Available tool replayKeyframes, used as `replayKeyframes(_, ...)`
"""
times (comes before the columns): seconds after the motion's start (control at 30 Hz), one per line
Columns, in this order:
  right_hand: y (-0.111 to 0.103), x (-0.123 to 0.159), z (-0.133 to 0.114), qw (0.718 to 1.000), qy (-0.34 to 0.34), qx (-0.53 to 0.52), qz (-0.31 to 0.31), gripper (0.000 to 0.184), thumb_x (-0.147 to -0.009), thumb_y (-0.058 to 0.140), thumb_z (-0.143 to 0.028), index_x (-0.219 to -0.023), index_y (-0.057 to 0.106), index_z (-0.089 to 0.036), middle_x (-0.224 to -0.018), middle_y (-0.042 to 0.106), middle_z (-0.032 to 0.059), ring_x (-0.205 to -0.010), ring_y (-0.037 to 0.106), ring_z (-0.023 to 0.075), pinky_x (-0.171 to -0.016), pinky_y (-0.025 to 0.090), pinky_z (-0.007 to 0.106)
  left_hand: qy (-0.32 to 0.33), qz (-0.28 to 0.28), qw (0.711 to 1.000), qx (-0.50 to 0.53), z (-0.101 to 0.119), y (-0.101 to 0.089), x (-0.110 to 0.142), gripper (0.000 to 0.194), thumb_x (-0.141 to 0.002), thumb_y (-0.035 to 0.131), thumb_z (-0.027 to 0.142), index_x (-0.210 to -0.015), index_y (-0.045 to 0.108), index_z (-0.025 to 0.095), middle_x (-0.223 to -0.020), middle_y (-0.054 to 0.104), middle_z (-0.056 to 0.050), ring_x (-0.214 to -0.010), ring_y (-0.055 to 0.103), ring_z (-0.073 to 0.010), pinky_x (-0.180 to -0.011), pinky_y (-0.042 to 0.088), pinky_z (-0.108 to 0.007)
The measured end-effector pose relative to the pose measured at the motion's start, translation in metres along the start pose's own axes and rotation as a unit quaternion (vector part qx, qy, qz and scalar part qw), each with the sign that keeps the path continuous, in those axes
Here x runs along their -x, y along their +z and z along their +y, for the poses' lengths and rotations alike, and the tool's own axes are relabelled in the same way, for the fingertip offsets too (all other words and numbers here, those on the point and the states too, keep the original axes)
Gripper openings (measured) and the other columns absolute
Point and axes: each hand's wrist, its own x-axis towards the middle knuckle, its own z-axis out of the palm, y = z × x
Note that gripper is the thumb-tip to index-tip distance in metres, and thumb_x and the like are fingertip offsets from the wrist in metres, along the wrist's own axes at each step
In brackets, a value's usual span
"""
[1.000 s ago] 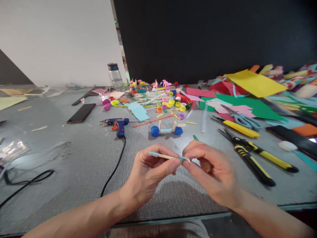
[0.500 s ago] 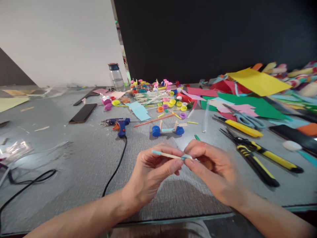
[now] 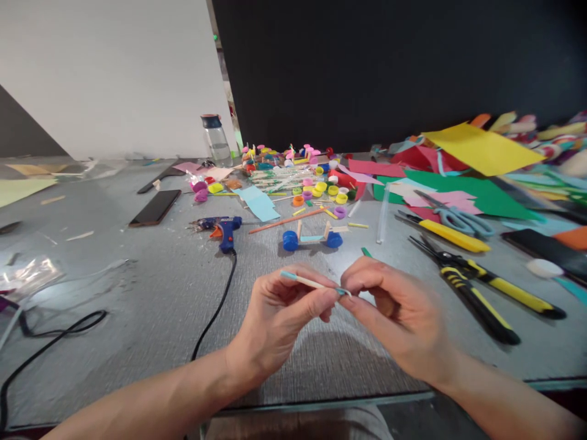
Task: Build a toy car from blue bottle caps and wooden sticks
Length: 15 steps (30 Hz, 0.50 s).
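Note:
My left hand point(image 3: 279, 318) is closed in a pinch around a thin pale wooden stick point(image 3: 310, 282), just above the table's near edge. Light blue paper covers the stick's left tip. At its right end a small light blue paper strip point(image 3: 342, 291) is wrapped round, with its pale edge curling. The thumb and forefinger of my right hand point(image 3: 398, 311) are closed on this strip. Beyond both hands stands a little frame of sticks on blue bottle-cap wheels point(image 3: 290, 241), joined by a light blue bar. A small green piece point(image 3: 365, 252) lies just behind my right hand.
A blue glue gun point(image 3: 224, 231) with a black cord lies to the left, near a phone point(image 3: 155, 208). On the right are pliers point(image 3: 477, 299), a yellow cutter point(image 3: 454, 236) and scissors point(image 3: 458, 220). Coloured caps, paper and a water bottle point(image 3: 217, 140) stand farther back.
My right fingers have shifted slightly at the stick's right end, and the blue strip there now sits more tightly curled. The stick tilts a little more, its left tip higher.

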Motion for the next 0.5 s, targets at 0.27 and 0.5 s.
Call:
replayKeyframes(0.27,-0.0014,-0.0016,-0.0026,1.0,0.024,-0.017,-0.006,0.011,-0.097,0.059,-0.018,-0.088,0.06,-0.024,-0.08,0.058,-0.0006,-0.073,0.056,0.0148,-0.061,0.041,0.031,-0.009,0.0,1.0,-0.024,0.0013,-0.0007,-0.0014,0.005,-0.078,0.081,0.018,-0.073,0.079,0.019,-0.065,0.068,0.0,-0.058,0.059,-0.0091,-0.058,0.049,-0.02)
replayKeyframes(0.5,-0.003,-0.002,-0.0045,0.998,0.057,-0.038,-0.009,0.013,-0.098,0.059,-0.022,-0.086,0.059,-0.024,-0.081,0.058,-0.001,-0.073,0.054,0.0141,-0.06,0.039,0.03,-0.001,-0.01,1.0,-0.013,-0.0037,-0.0021,-0.0001,0.005,-0.08,0.079,0.015,-0.078,0.081,0.02,-0.072,0.068,0.001,-0.061,0.06,-0.0071,-0.061,0.051,-0.018)
